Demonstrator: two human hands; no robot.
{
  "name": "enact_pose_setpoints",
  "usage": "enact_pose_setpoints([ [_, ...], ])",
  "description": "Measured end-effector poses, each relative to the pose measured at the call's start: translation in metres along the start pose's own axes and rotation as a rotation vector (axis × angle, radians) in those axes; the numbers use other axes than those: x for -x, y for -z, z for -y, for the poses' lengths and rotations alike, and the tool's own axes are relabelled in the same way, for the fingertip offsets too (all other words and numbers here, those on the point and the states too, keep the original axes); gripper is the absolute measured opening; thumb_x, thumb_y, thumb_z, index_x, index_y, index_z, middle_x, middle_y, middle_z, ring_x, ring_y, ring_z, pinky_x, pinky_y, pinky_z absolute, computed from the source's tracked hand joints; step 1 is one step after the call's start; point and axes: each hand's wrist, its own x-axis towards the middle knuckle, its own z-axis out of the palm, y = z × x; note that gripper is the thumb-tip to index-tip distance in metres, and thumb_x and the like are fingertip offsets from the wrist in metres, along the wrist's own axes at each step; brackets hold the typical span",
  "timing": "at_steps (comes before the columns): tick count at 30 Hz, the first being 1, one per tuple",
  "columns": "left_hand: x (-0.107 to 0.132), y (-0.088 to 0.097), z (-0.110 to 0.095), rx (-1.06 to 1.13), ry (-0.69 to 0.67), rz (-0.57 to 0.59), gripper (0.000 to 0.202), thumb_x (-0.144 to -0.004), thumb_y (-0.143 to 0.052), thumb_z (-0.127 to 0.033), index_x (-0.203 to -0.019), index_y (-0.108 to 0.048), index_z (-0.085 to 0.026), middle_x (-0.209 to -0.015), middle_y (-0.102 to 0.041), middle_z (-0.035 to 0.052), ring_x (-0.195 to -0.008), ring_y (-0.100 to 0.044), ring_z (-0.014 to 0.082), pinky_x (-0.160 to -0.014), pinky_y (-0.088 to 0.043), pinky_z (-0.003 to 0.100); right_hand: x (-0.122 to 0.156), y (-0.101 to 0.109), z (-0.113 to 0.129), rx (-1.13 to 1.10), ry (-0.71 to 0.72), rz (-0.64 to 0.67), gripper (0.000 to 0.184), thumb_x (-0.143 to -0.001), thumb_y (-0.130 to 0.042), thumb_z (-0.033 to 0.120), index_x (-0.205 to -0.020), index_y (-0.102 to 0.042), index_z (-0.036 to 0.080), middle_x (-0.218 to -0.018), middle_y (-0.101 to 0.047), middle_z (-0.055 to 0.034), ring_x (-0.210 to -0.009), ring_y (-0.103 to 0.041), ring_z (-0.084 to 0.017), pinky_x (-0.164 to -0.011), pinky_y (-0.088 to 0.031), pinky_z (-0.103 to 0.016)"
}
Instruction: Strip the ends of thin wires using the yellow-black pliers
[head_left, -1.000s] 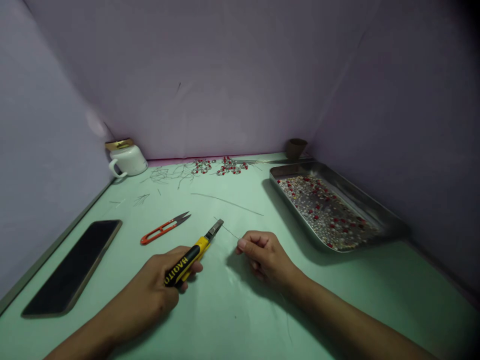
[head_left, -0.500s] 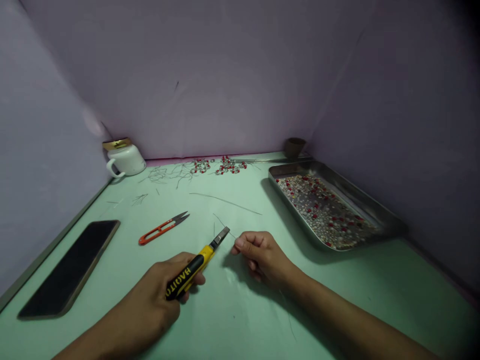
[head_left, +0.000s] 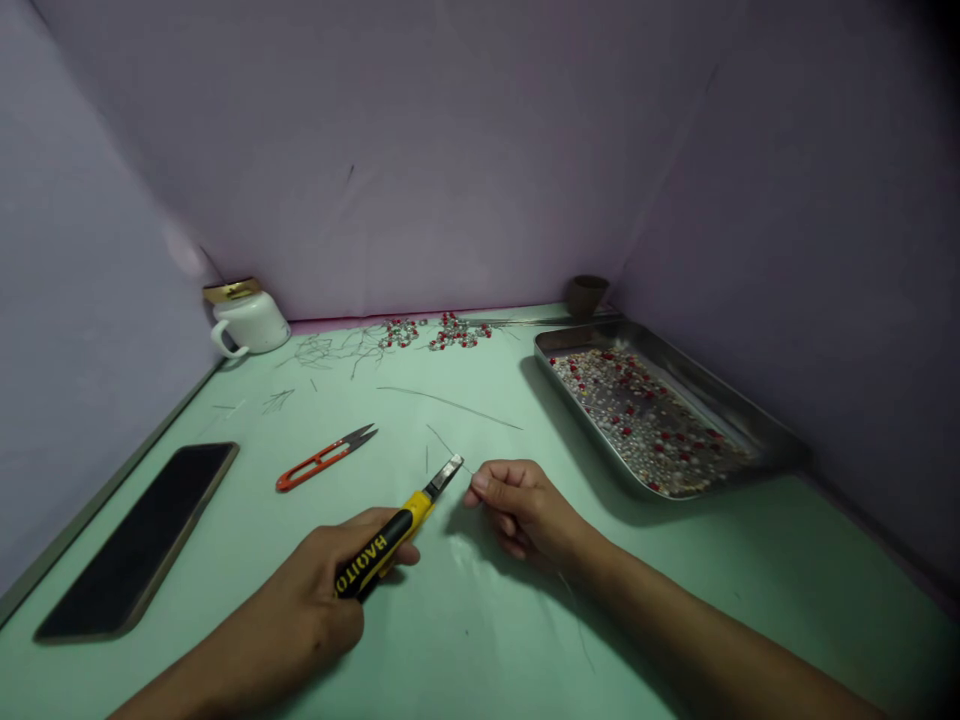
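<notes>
My left hand (head_left: 322,590) is closed around the yellow-and-black handles of a pair of pliers (head_left: 390,540). The metal jaws point away to the right and meet a thin wire (head_left: 441,440). The other side of that wire is pinched between thumb and forefinger of my right hand (head_left: 517,505), just right of the jaws. Whether the jaws are fully closed on the wire is too small to tell. Orange thread snips (head_left: 322,460) lie on the table beyond my left hand. A longer wire (head_left: 450,402) lies flat farther back.
A metal tray (head_left: 600,450) of red and pale beads stands at the right. Red beaded wire pieces (head_left: 457,332) and tangled wires (head_left: 322,348) lie at the back. A phone (head_left: 142,540), a white mug (head_left: 255,322) and a brown pot (head_left: 586,296) are on the green table (head_left: 480,650).
The pliers' jaws have moved slightly right along the wire, closer to my right fingertips. My right hand keeps its pinch in nearly the same place.
</notes>
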Motion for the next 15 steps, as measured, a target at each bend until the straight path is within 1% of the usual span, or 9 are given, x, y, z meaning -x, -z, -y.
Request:
enact_pose_setpoints([
  [3, -0.0006, 0.0002, 0.0019, -0.025, -0.017, -0.01, 0.049, -0.048, -0.035, -0.005, -0.089, -0.058, -0.02, -0.085, -0.055, -0.0012, -0.081, -0.05, 0.0196, -0.074, -0.036, 0.031, -0.0013, 0.0006, 0.0013, -0.035, -0.023, 0.028, 0.035, -0.06, -0.07, 0.048, -0.061, -0.061, 0.014, -0.031, -0.036, 0.01, -0.022, -0.022, -0.002, -0.022, -0.021, -0.015],
  [6, -0.0005, -0.0017, 0.0011, -0.059, -0.018, -0.024, 0.047, -0.048, -0.035, -0.005, -0.086, -0.057, -0.021, -0.086, -0.056, -0.0012, -0.08, -0.05, 0.0191, -0.072, -0.036, 0.03, -0.0022, 0.0015, 0.0009, -0.033, -0.027, 0.055, 0.036, -0.062, -0.069, 0.049, -0.062, -0.062, 0.014, -0.031, -0.037, 0.0099, -0.022, -0.023, -0.002, -0.022, -0.022, -0.015],
  [9, -0.0003, -0.0041, -0.0015, -0.044, 0.027, -0.025, 0.041, -0.047, -0.035, -0.006, -0.079, -0.055, -0.021, -0.08, -0.054, -0.0017, -0.075, -0.05, 0.018, -0.069, -0.038, 0.029, -0.002, 0.0014, 0.0001, -0.017, -0.018, 0.065, 0.035, -0.064, -0.068, 0.049, -0.063, -0.062, 0.014, -0.031, -0.036, 0.0101, -0.022, -0.023, -0.002, -0.023, -0.022, -0.014],
  [11, -0.0006, -0.0046, -0.0022, -0.033, 0.053, -0.028, 0.04, -0.045, -0.034, -0.008, -0.077, -0.054, -0.02, -0.076, -0.052, -0.0017, -0.073, -0.051, 0.0177, -0.067, -0.038, 0.03, -0.0012, 0.0009, 0.0, -0.001, -0.004, 0.06, 0.035, -0.066, -0.066, 0.049, -0.066, -0.063, 0.013, -0.033, -0.039, 0.009, -0.023, -0.026, -0.002, -0.023, -0.023, -0.015],
  [15, -0.0017, -0.0027, -0.0006, -0.047, 0.044, -0.075, 0.041, -0.044, -0.034, -0.009, -0.078, -0.054, -0.019, -0.078, -0.051, -0.0012, -0.073, -0.05, 0.0172, -0.067, -0.037, 0.03, 0.001, 0.0, 0.0004, 0.013, 0.026, 0.049, 0.038, -0.072, -0.059, 0.05, -0.073, -0.065, 0.012, -0.041, -0.049, 0.0047, -0.027, -0.034, -0.004, -0.025, -0.027, -0.016],
])
